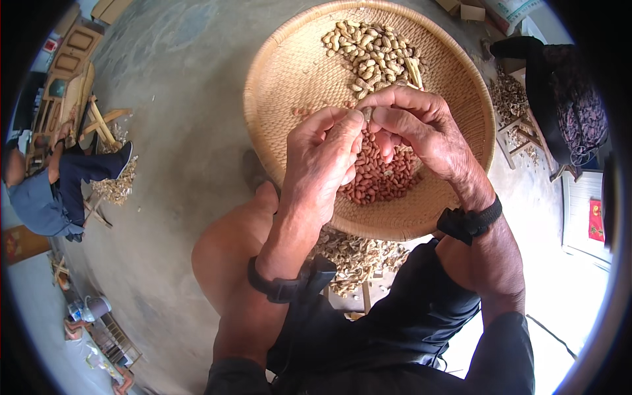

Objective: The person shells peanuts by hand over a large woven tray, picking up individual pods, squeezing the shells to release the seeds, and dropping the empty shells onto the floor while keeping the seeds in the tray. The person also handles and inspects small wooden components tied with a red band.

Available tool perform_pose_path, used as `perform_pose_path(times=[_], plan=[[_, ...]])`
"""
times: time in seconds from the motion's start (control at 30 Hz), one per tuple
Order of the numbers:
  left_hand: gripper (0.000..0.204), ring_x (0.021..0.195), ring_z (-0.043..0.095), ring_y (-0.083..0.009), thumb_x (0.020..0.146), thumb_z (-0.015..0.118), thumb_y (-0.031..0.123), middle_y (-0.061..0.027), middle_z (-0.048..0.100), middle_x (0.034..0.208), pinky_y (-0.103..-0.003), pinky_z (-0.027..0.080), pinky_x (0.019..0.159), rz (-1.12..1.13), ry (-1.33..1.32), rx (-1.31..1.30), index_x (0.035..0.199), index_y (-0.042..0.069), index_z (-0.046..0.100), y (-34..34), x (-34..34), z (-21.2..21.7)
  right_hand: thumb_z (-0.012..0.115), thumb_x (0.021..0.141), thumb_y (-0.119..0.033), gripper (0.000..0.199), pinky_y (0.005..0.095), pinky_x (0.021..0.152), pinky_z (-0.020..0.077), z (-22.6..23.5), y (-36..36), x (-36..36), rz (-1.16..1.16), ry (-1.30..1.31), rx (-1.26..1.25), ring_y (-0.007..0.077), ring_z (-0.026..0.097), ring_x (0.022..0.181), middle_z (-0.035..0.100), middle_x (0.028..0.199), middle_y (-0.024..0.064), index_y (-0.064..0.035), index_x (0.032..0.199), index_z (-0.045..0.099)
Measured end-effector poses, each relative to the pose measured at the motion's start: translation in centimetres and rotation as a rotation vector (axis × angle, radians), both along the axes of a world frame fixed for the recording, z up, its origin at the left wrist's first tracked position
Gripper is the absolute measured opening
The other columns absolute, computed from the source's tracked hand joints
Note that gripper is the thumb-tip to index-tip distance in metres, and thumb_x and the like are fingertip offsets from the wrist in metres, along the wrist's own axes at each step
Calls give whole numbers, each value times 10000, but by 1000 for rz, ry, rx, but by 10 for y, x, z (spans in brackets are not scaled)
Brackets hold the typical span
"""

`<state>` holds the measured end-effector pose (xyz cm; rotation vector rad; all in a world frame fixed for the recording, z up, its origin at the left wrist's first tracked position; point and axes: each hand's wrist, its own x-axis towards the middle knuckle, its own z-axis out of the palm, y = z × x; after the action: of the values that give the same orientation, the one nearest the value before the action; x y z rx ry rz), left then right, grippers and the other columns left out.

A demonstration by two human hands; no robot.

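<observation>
Concrete floor, round woven tray (276,72): over its near edge your left hand (322,158) and right hand (421,125) pinch one peanut pod (368,114) together, so kernels drop onto the shelled peanuts (378,178).

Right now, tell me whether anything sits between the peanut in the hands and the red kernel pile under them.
Nothing visible does. The left hand and right hand pinch the peanut above the red kernel pile in the woven tray.

Bare forearms, black wrist straps (469,220) (one each), dark shorts (395,316).
</observation>
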<state>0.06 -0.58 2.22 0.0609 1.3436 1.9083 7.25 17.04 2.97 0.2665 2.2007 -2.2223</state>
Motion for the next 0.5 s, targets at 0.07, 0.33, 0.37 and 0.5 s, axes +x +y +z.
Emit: perform_pose_path(times=[0.07,0.33,0.37,0.5], plan=[[175,566,420,-16,1021,655,212,26,554,772,-178,348,461,-5,15,-3,900,91,613,1,0,-1,570,1059,-139,257,264,662,574,1,-1,1,-7,9,19,114,659,727,694,908,77,27,1225,674],[159,565,420,-18,1023,645,194,28,540,765,-177,355,469,-18,-22,68,905,99,599,-1,-1,-6,603,1035,-42,176,228,648,539,-6,-8,2,8,156,27,71,621,686,740,871,48,-10,1185,687],[159,565,420,-18,1023,645,194,28,540,765,-177,355,469,-18,-23,68,905,99,599,-2,-1,-5,603,1035,-42,176,228,648,539,-5,-9,3,7,156,27,71,621,686,740,871,48,-10,1185,687],[128,570,428,-24,1028,629,187,26,545,767,-187,370,480,-20,-58,85,945,91,614,-3,-2,-4,586,1040,-31,149,228,693,549,2,-14,5,-10,190,159,94,681,769,745,880,64,12,1155,672]])
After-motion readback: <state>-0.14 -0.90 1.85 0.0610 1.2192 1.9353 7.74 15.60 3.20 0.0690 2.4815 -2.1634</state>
